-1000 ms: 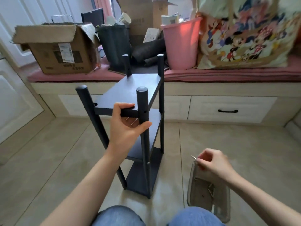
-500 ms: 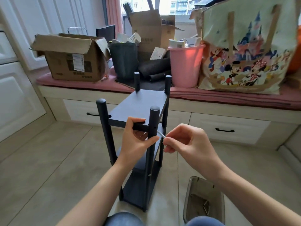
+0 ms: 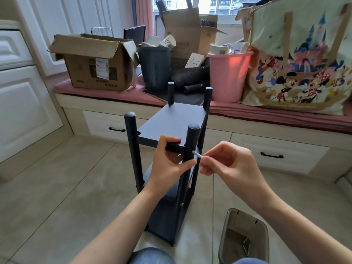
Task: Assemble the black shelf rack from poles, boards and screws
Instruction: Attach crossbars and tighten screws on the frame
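Gripping the front edge of the top board, the left hand has fingers curled over the top and thumb out across the near-right pole from below. The right hand pinches a silver screw between thumb and fingertips, its tip touching the right side of that pole, level with the board edge.

The black shelf rack stands upright on the tiled floor, dead centre of view, at 12 o'clock from the knees. Four poles are up, their rounded caps above the top board; the near-left pole sits at 9 o'clock of the left hand. Lower boards are visible beneath, partly hidden by the left forearm.

A smoky translucent plastic tray lies on the floor at 5 o'clock from the rack base, just beside the right forearm, with a few metal parts inside; too small to identify.

Behind the rack at 12 o'clock, the window seat with a pink cushion carries an open cardboard box at 10 o'clock, a dark bin with paper cups, a pink bucket at 1 o'clock, and a cartoon-print tote bag at 2 o'clock. Drawers with black handles run under the seat.
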{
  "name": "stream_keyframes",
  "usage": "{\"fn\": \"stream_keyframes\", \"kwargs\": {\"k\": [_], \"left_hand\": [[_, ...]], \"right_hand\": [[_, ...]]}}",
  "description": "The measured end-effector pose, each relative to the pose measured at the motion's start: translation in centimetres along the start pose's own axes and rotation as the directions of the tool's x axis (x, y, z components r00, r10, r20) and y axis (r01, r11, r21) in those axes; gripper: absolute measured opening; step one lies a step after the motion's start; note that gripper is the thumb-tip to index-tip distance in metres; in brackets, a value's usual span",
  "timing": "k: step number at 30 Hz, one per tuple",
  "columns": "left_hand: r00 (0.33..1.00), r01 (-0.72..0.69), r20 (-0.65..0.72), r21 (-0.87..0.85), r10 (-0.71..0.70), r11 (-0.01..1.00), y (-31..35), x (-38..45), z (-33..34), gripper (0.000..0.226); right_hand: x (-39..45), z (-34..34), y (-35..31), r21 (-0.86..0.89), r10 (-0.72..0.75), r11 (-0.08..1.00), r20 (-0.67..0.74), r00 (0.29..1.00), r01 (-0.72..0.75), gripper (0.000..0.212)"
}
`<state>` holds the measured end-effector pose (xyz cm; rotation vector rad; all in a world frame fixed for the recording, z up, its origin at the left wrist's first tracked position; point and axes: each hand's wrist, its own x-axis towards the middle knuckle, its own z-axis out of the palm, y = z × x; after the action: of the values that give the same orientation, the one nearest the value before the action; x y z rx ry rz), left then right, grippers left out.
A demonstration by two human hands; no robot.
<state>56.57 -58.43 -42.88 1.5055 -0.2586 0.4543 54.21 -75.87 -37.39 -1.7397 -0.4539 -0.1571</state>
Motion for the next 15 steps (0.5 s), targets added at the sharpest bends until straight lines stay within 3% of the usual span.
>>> {"fn": "stream_keyframes", "kwargs": {"k": [6,15], "left_hand": [[1.000,0.004,0.007,-0.004,-0.004,1.000,-0.2,0.0,-0.1,0.060],[1.000,0.007,0.023,0.009,-0.008,1.000,-0.5,0.2,-0.2,0.061]], "right_hand": [[0.5,-0.5,-0.3,0.035,0.008,0.999,0.013,1.000,-0.008,0.005],[1.5,1.3,0.0,-0.076,-0.014,0.997,-0.023,1.000,0.013,0.011]]}}
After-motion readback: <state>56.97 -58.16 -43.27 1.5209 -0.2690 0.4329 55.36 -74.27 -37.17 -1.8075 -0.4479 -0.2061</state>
